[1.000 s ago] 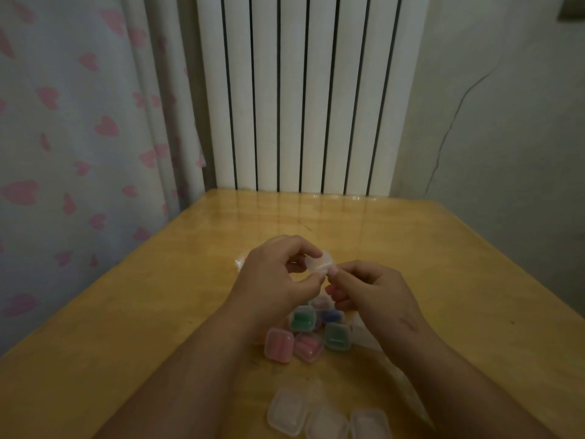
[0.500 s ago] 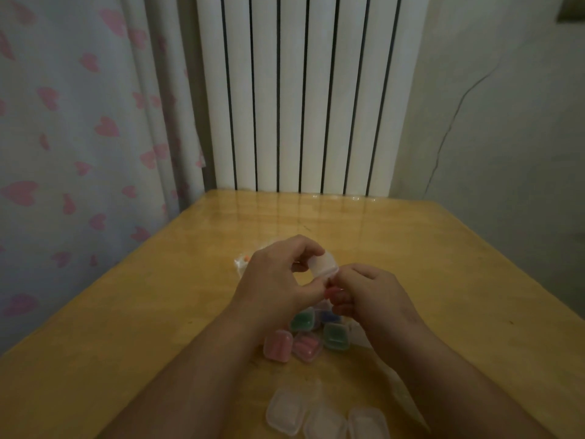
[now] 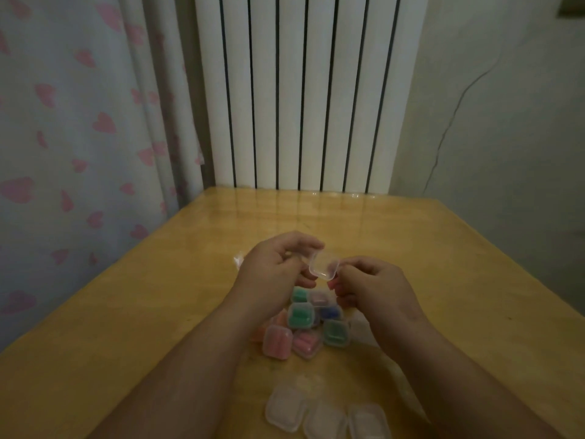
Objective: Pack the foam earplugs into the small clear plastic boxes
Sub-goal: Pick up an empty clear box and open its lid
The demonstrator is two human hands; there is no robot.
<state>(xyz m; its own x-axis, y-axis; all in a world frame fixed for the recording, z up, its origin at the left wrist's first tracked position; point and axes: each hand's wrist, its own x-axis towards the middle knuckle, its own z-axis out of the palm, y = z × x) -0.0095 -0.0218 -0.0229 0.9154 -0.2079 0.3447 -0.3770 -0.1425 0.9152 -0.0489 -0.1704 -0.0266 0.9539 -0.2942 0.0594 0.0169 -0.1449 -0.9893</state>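
A small clear plastic box (image 3: 323,265) is held above the table between both hands. My left hand (image 3: 274,267) pinches its left side with thumb and fingers. My right hand (image 3: 373,284) touches its right edge with the fingertips, and something pink shows at those fingertips, too small to name. Beneath the hands lies a cluster of closed boxes with coloured earplugs inside: pink ones (image 3: 277,341), green ones (image 3: 300,315) and a blue one (image 3: 331,312). Three clear boxes (image 3: 325,417) sit in a row near the table's front edge.
The wooden table (image 3: 126,312) stands against a white radiator (image 3: 300,90). A heart-patterned curtain (image 3: 79,137) hangs on the left and a cracked wall (image 3: 490,137) is on the right. A crinkled clear bag (image 3: 239,258) peeks out behind my left hand.
The clear box has tilted and now shows more of its face between the two hands. Both hands have stayed in nearly the same spot.
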